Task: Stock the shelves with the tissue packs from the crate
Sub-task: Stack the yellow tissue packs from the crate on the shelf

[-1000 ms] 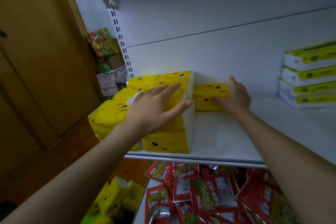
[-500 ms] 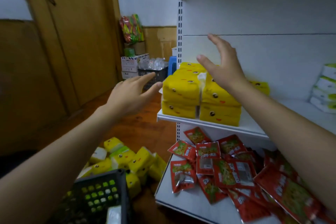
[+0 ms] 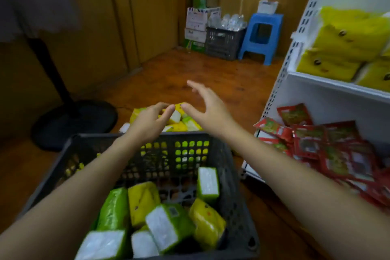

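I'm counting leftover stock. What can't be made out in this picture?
Head view only:
Floor packs beyond the crate: mostly hidden by its far wall, the left hand and the right hand.
Crate packs: near ones cut off by the bottom edge.
Shelf packs: blurred, cut by the right edge.

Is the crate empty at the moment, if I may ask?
No, several green and yellow tissue packs lie inside the crate.
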